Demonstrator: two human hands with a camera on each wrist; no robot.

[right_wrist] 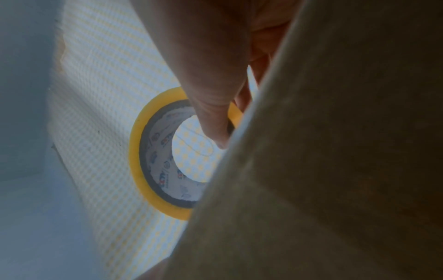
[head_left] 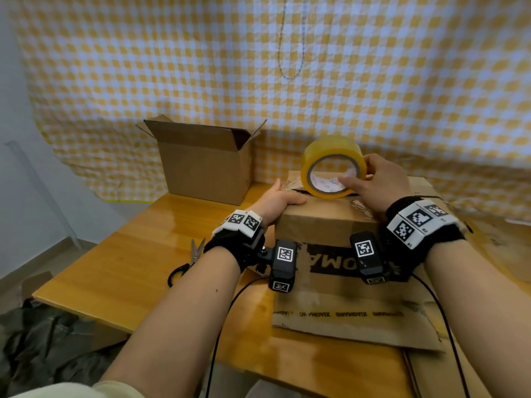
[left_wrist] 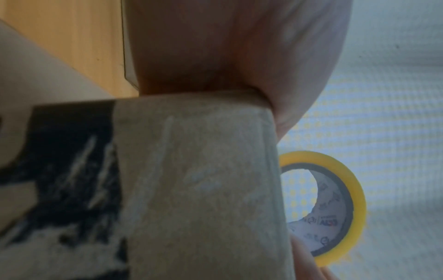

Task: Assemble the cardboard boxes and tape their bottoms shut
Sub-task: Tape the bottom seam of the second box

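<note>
A brown cardboard box stands upside down on the table in front of me, its bottom flaps folded shut on top. A yellow roll of tape stands on edge on those flaps. My right hand grips the roll, thumb inside the core and fingers over its rim. My left hand lies flat on the box's left top edge, pressing it down. The same roll shows past the box corner in the left wrist view.
A second box stands open-topped at the back left of the wooden table. Scissors lie left of my left wrist. Flat printed cardboard lies under the near box. A checked cloth hangs behind.
</note>
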